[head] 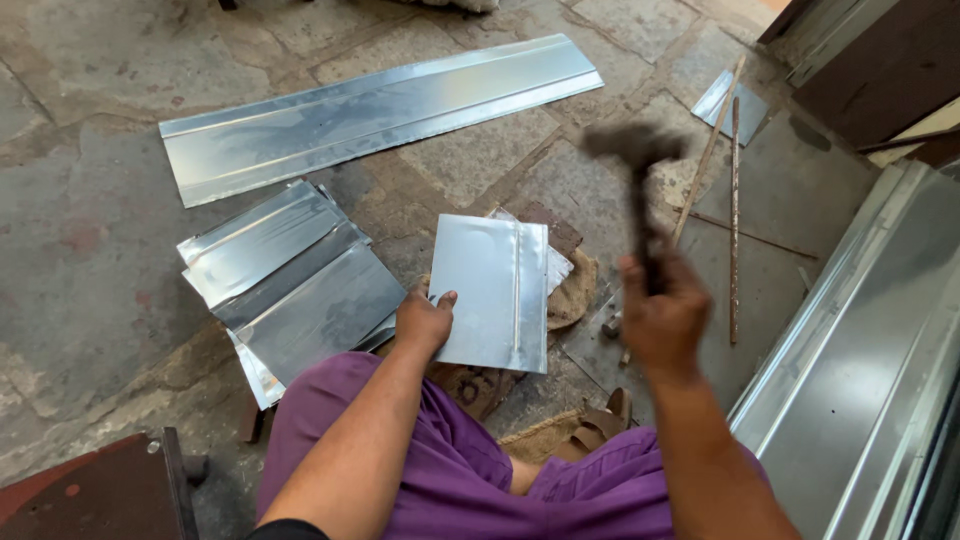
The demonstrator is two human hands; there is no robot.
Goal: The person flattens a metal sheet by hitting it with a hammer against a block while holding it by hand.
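My left hand [423, 320] presses on the near left edge of a small rectangular metal sheet [492, 290] that has a raised seam running along its right side. The sheet lies on a piece of sacking on the stone floor, in front of my purple-clad knees. My right hand [662, 310] grips the handle of a dark hammer [640, 160], raised and blurred with motion above and to the right of the sheet. The hammer head is up, well clear of the metal.
A stack of folded metal sheets [290, 275] lies to the left. A long metal strip [380, 110] is farther away. Large metal panels [860, 380] lean at the right. Thin rods [733, 220] and a small metal offcut [730, 100] rest on the floor. A dark reddish block [100, 495] sits at bottom left.
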